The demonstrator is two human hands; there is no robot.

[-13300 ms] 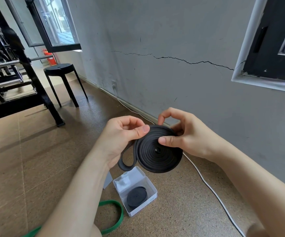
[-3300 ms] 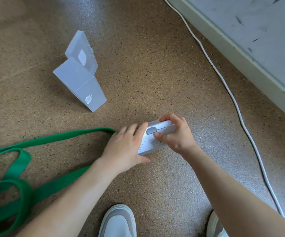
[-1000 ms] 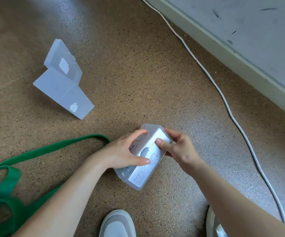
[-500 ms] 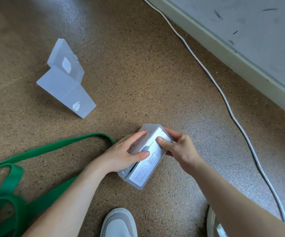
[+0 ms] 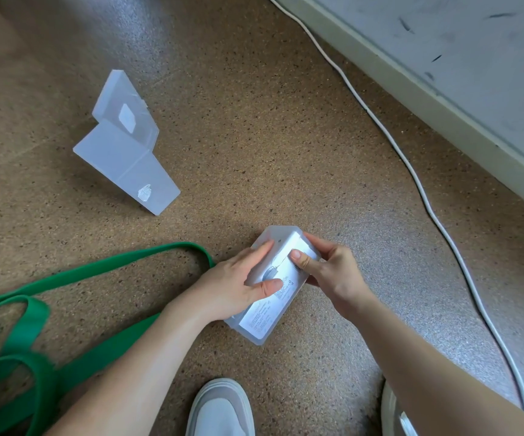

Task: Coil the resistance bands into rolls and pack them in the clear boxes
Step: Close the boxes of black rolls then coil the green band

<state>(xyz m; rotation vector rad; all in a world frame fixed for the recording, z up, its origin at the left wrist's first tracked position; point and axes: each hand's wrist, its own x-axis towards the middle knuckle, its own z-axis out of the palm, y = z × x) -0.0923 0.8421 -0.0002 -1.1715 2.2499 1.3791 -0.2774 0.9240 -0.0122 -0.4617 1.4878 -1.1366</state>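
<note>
Open box (image 5: 128,155) at 10 o'clock, green band (image 5: 97,269) at 8; clasping closed box (image 5: 267,316) with left grip (image 5: 232,287), right grip (image 5: 333,275), hold unchanged.

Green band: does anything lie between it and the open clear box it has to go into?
Nothing visible does: only bare floor lies between the green band and the open clear box. The left hand and right hand both grip the closed box.

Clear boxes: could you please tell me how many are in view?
2. The held box is gripped between the left hand and the right hand; the open box lies on the floor, upper left. None looks hidden.
</note>
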